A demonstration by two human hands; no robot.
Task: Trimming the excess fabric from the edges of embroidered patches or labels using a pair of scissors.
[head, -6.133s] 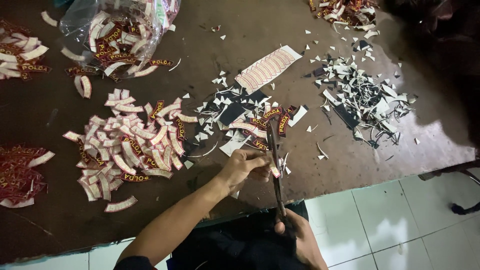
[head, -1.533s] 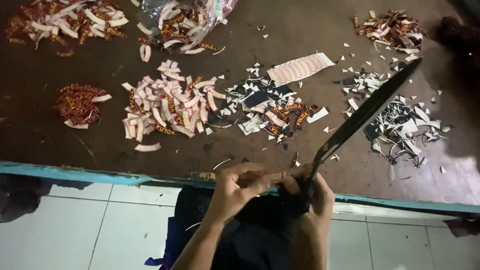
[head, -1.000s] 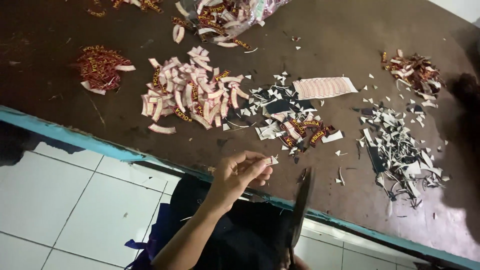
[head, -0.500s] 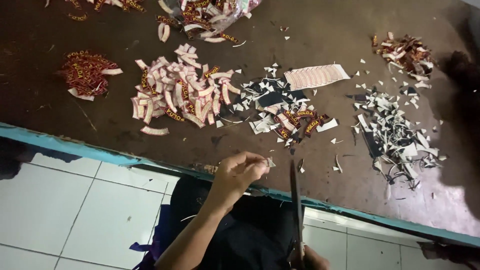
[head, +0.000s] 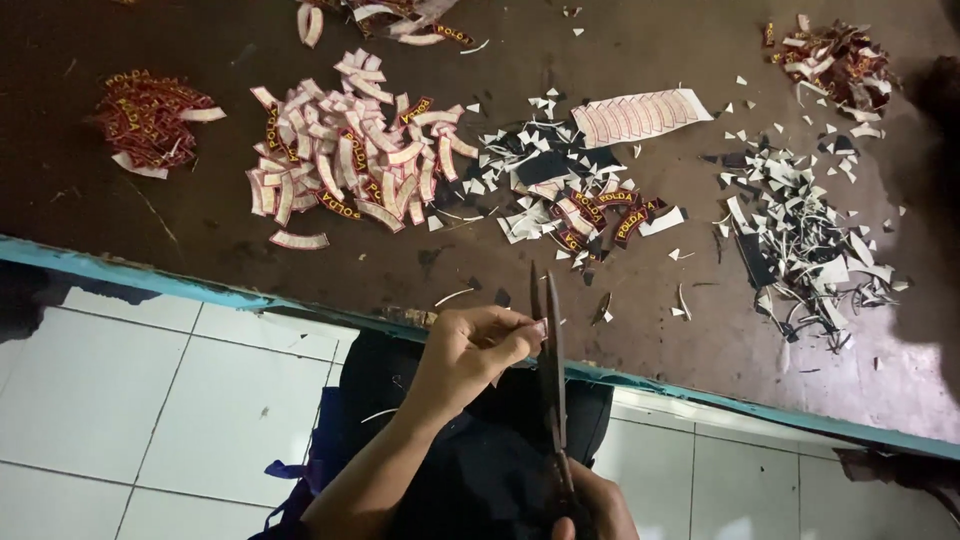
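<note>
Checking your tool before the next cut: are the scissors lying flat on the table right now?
No. The scissors are upright in the right hand, blades pointing up beside the left hand, above the table edge.

A pair of long dark scissors (head: 551, 380) stands nearly upright in the lower middle of the frame, blades pointing up toward the table edge, the tips only slightly parted, the handles low at the bottom edge of the frame (mostly hidden there). Against the blades, just left of them, sits a small pale patch piece (head: 541, 328), pinched at its edge and largely covered, so its shape and face cannot be told; it lies just below the table's blue rim, over the dark lap
</note>
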